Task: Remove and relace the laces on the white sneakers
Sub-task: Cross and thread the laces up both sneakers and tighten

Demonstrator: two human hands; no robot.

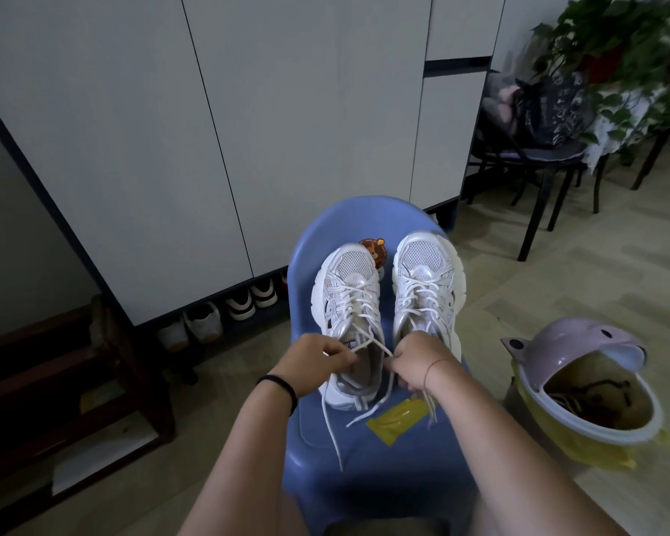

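1. Head view: the two white sneakers sit side by side on the seat of a blue chair [310,241], with their toes pointing away from me. I think they are set this way so the open tops and the knots face me and are easy to reach.
2. I am working on the left sneaker [351,261]. Its lace [356,303] is threaded all the way up the shoe.
3. My left hand [310,357] has its fingers curled and pinches one strand of that lace, just by the mouth of the shoe.
4. My right hand [414,361] is curled too and pinches the other strand. More lace hangs down below this hand.
5. The hands sit on either side of the shoe's mouth. I think this lets me pull the two strands apart and loosen the top crossing first.
6. The loose ends [330,423] trail down over the chair seat, out of the way.
7. The right sneaker [426,261] is fully laced and no hand touches it, so I think the job is only starting.
8. A yellow wrapper [399,417] lies on the seat near the loose ends. A pink and yellow bin [596,431] stands on the floor to my right.
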